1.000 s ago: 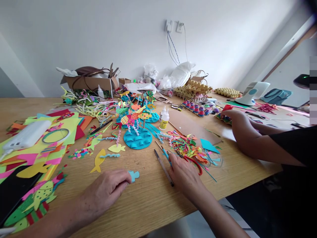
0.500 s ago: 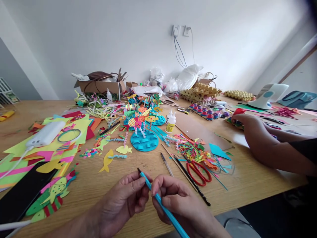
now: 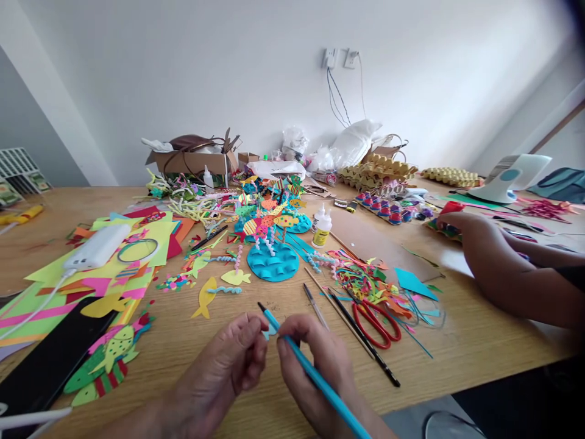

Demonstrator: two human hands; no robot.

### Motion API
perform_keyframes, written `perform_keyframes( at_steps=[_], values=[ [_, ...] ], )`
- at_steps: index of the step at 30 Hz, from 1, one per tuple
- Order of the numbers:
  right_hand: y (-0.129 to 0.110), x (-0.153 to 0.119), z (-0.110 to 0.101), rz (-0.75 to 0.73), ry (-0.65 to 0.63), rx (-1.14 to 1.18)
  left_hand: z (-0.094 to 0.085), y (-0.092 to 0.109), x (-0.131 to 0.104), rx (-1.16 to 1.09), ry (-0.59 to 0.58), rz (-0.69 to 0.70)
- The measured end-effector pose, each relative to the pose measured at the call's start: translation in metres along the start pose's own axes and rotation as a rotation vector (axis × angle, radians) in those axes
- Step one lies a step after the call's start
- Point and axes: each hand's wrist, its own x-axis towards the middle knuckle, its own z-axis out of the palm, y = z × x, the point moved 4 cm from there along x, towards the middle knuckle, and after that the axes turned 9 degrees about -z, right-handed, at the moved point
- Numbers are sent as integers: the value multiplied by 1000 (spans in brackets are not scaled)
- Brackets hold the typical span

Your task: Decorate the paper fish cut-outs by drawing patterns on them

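My right hand [image 3: 315, 360] is wrapped round a long blue stick [image 3: 306, 367] with a dark tip, which slants up to the left. A small light-blue piece [image 3: 269, 330] shows beside the tip, at the fingertips of my left hand [image 3: 233, 360], whose fingers are curled together. Beyond them stands a blue disc base [image 3: 273, 262] with curly stems and paper fish above it. A yellow paper fish [image 3: 205, 299] and a pale yellow one [image 3: 235, 277] lie on the wooden table [image 3: 183, 353].
Red-handled scissors [image 3: 377, 326], a pen [image 3: 315, 306] and a black pencil [image 3: 365, 338] lie at the right. Glue bottles [image 3: 322, 230] stand behind. A black phone [image 3: 46, 360] lies at the left; another person's arm [image 3: 498, 268] reaches in from the right.
The light-blue piece now shows between my hands. My right hand has shifted its hold along the blue stick, and the view has turned slightly left.
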Motion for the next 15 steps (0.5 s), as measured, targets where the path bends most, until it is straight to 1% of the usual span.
perform_keyframes(
  at_steps=[1,2,4,5,6,7,8,9,11,13,15],
  values=[
    [5,2,-2,75,9,6,-6,4,0,112,10,1],
    [12,3,-3,168,-11,55,-14,10,1,242,19,21],
    [28,4,0,374,-102,217,-26,23,1,590,22,129],
    [35,5,2,458,-117,303,-31,29,1,798,19,216],
    [41,5,4,519,-112,387,-34,35,0,1029,58,351],
    [46,5,7,570,-125,461,-36,39,-1,1213,77,507],
    [51,5,10,617,-141,509,-36,39,-2,1359,75,642],
    [54,5,14,662,-165,532,-36,37,-2,1482,71,746],
    [58,5,22,706,-220,537,-35,30,-1,1643,49,875],
    [60,7,28,693,-248,497,-35,22,2,1744,35,927],
    [60,7,33,673,-254,438,-35,17,4,1804,18,943]
  ],
)
